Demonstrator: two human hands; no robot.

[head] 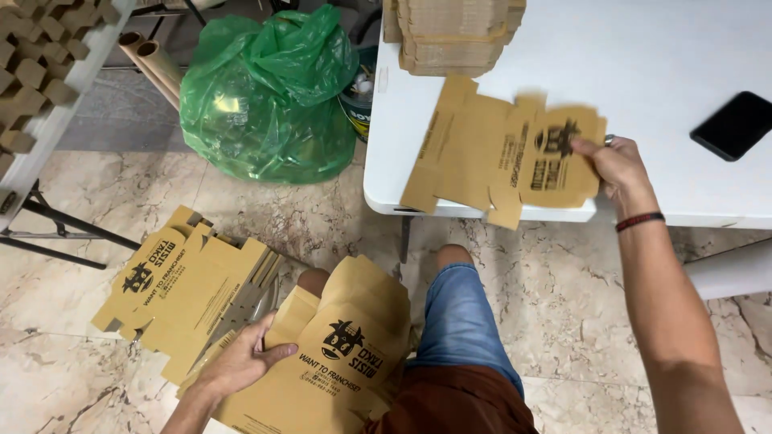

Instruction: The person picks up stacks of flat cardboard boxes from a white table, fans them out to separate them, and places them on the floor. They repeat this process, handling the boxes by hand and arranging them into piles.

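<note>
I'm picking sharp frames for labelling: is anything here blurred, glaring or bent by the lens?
Head view: the flat brown cardboard box blank pinched by the right hand is motion-smeared, its print soft; the folded brown cardboard box under the left hand is crisp. The crumpled green plastic bag shows bright glints, and the white table is nearly washed out. Its edge bows slightly.

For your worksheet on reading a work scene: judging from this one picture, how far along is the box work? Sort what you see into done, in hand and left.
Done: boxes worked into shape lie on the floor. In hand: the left hand rests on a box on the lap, while the right hand grips a flat cardboard blank on the white table. Left: a stack of flat blanks waits at the table's far edge.
</note>
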